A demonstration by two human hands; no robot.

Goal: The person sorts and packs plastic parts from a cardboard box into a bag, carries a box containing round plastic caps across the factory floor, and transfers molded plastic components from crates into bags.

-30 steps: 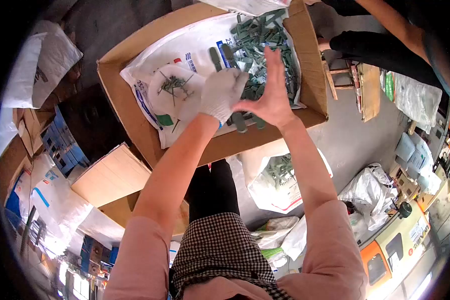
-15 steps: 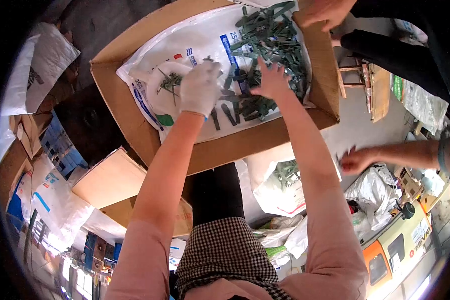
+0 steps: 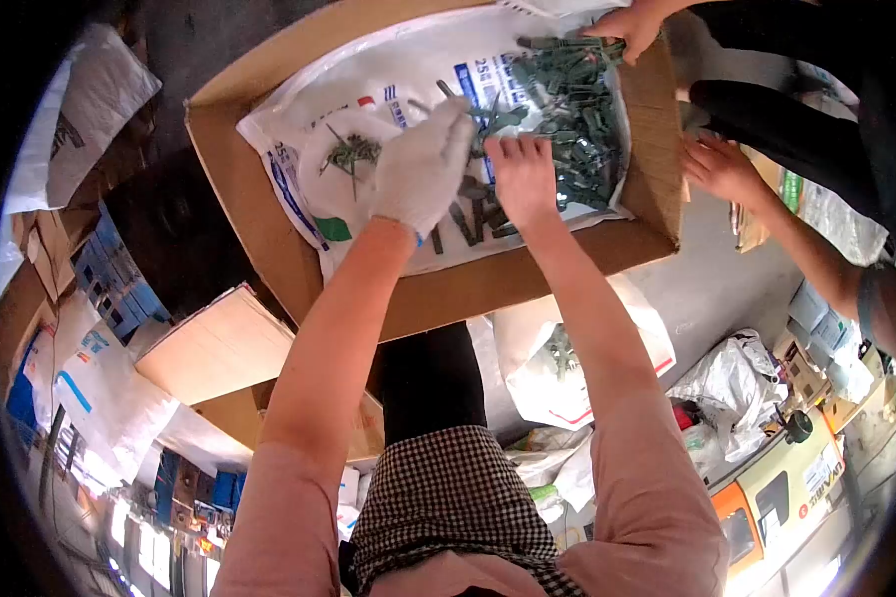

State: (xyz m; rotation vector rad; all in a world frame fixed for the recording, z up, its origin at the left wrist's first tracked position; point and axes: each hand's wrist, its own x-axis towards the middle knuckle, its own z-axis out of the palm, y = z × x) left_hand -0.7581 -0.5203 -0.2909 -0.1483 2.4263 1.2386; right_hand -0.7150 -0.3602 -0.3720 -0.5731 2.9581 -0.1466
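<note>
Two hands are working over one open cardboard box (image 3: 448, 303), its brown walls looking stiff and smooth. The left hand (image 3: 423, 169), in a white knitted glove, is bending over the middle of the box with its fingers close together; one slim dark piece is showing by its fingertips, but I cannot tell whether the grip is closing on it. The right hand (image 3: 523, 179), bare, is curling its fingers partly inward just beside the glove (what it has hold of, if anything, is hidden).

One white printed plastic bag (image 3: 408, 70) is lining the box, wrinkling and shining. On it, one heap of flat, elongated green pieces (image 3: 577, 119) is filling the right side, too many to count. At least three narrow dark strips (image 3: 463, 224) are lying near the front wall, and one tangle of thin green sticks (image 3: 353, 154) is sitting to the left. Two hands of another person are showing: one (image 3: 632, 30) is reaching over the heap's far edge, the other (image 3: 717, 169) is hovering outside the box.
</note>
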